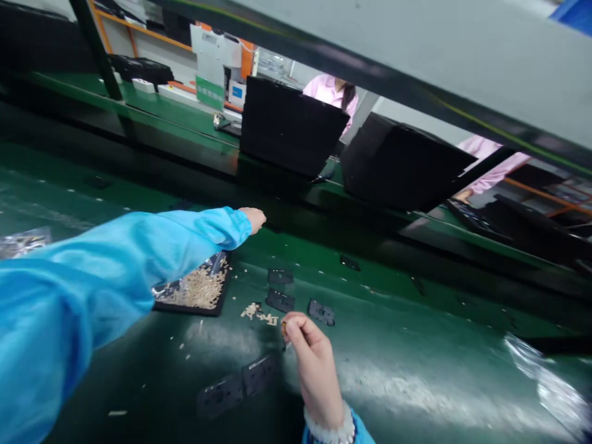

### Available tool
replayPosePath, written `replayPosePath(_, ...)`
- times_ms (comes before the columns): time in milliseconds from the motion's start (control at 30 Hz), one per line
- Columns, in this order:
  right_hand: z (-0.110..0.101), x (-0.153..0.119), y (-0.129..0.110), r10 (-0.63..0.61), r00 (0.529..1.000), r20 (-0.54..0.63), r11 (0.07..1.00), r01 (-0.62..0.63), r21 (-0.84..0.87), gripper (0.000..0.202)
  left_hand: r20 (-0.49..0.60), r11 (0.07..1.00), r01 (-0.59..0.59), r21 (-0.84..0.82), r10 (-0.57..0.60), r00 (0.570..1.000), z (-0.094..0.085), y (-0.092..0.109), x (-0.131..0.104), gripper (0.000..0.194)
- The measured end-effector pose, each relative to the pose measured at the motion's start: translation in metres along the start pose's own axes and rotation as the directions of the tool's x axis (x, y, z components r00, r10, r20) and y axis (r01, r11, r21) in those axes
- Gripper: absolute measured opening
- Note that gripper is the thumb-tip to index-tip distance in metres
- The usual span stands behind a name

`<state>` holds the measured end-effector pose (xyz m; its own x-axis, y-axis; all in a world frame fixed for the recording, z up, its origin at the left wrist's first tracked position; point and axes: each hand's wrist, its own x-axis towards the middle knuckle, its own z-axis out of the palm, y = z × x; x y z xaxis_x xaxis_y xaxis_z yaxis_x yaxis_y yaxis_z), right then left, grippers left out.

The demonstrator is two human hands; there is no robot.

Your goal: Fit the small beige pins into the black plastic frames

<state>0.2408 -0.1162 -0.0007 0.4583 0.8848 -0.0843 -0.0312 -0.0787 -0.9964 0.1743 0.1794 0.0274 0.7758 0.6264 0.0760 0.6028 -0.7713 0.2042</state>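
My left hand (255, 219), in a blue sleeve, reaches far forward over the dark strip behind the green bench. Its fingers curl away from me, so their tips and anything in them are hidden. Close to me, my right hand (311, 361) is closed in a pinch on a small thing with a yellowish edge and a dark lower end, too small to name. Just beyond it lie flat black plastic plates (321, 312) and a small pile of beige pieces (252, 310). Two more black plates (222, 393) lie end to end at the lower middle, partly in shadow.
A black tray (222, 301) of loose beige pieces sits under my left forearm. Clear plastic bags (550, 382) lie at right and far left. Black panels (291, 126) stand beyond the strip, with people in pink behind. A grey shelf (416, 43) hangs overhead.
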Motion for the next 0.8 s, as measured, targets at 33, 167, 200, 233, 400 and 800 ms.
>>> replayPosePath(33,-0.003,-0.002,0.003,0.001,1.000,-0.021,1.000,-0.001,0.002,0.027,0.013,0.999,-0.021,0.024,0.021,1.000,0.010,0.007,0.017,0.032)
replayPosePath(167,-0.015,-0.003,0.009,0.002,0.999,-0.054,0.999,0.000,0.035,0.026,0.047,0.993,-0.064,0.099,0.060,0.997,0.043,0.026,0.053,0.033)
replayPosePath(200,-0.017,-0.002,0.010,0.004,0.999,-0.054,0.999,-0.001,0.044,0.025,0.058,0.991,-0.073,0.111,0.067,0.996,0.049,0.028,0.056,0.033)
replayPosePath(233,-0.019,-0.001,0.011,0.007,0.998,-0.056,0.999,-0.004,0.054,0.025,0.068,0.989,-0.084,0.121,0.076,0.995,0.053,0.028,0.056,0.033)
replayPosePath(400,-0.024,0.001,0.014,0.056,0.995,-0.079,0.982,-0.041,0.183,0.023,0.088,0.971,-0.195,0.137,0.184,0.979,0.045,0.028,0.032,0.034)
replayPosePath(800,0.012,-0.026,-0.013,0.015,0.963,0.270,0.719,-0.198,0.667,0.011,-0.394,0.680,-0.576,-0.454,0.426,0.814,-0.002,0.083,-0.191,0.025)
